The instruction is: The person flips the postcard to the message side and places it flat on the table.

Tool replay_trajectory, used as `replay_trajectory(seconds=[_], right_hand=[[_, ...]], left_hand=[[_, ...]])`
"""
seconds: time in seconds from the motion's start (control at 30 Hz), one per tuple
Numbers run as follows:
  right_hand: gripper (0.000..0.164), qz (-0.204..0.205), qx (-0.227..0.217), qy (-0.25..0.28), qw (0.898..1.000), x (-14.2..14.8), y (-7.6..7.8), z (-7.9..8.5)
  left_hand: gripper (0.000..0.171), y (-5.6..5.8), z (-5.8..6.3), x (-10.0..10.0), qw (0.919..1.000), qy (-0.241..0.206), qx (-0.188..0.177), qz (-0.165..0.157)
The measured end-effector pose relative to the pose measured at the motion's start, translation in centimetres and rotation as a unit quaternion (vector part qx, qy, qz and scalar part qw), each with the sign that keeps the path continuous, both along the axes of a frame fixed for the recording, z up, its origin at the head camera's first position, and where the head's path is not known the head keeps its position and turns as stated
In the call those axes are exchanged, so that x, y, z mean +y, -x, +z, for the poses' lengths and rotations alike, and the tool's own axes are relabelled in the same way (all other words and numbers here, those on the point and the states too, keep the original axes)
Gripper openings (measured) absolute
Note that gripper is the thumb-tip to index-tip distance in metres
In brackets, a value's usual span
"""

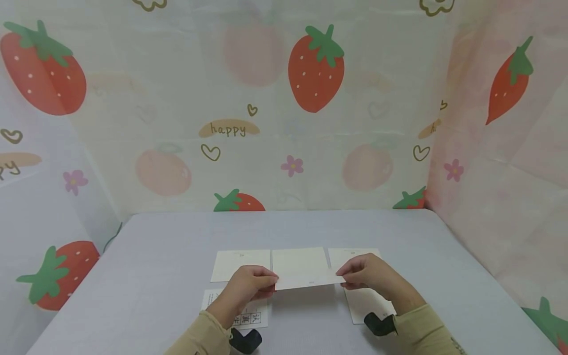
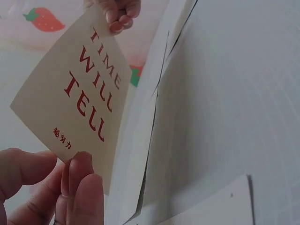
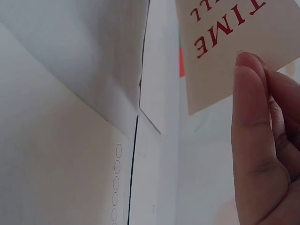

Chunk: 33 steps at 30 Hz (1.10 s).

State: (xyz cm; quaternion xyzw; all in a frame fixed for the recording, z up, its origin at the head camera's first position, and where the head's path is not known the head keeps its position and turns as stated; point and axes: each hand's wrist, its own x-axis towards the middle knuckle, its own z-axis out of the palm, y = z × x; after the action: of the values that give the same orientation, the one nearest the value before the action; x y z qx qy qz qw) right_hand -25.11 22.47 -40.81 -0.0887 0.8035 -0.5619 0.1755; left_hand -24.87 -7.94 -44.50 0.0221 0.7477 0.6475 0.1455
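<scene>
My left hand (image 1: 247, 287) and right hand (image 1: 372, 277) hold a cream postcard (image 1: 306, 277) by its opposite sides, raised above the table. Its upward face looks almost blank in the head view. From the left wrist view, large red lettering and a small line of red Chinese characters appear on the postcard's other face (image 2: 51, 101). Left thumb and fingers (image 2: 86, 192) pinch one corner region. At the other end, right thumb and fingers (image 3: 255, 140) pinch the postcard (image 3: 208, 89).
Pale cards lie behind it, at the back left (image 1: 241, 266) and back right (image 1: 346, 254). Nearer, one card with boxed Chinese characters (image 1: 250, 319) lies partly under the left arm; another card (image 1: 364, 301) lies below the right hand. Patterned cloth (image 1: 310, 148) surrounds the white table (image 1: 177, 236).
</scene>
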Motion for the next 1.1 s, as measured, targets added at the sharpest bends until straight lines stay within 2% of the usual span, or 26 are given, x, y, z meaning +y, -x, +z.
replay_trajectory(seconds=[0.73,0.87,1.1], right_hand=[[0.009,-0.023,0.013,-0.009,1.000,-0.41,-0.18,-0.54],[0.006,-0.035,0.009,-0.004,0.999,-0.60,-0.12,-0.65],[0.019,-0.054,0.005,-0.004,0.999,-0.73,-0.01,-0.99]], left_hand=[[0.018,0.11,-0.16,0.44,0.9996,-0.001,0.018,0.021],[0.023,0.16,-0.11,0.50,0.9995,-0.004,0.016,0.026],[0.044,0.18,0.04,0.65,0.9993,-0.005,0.014,0.035]])
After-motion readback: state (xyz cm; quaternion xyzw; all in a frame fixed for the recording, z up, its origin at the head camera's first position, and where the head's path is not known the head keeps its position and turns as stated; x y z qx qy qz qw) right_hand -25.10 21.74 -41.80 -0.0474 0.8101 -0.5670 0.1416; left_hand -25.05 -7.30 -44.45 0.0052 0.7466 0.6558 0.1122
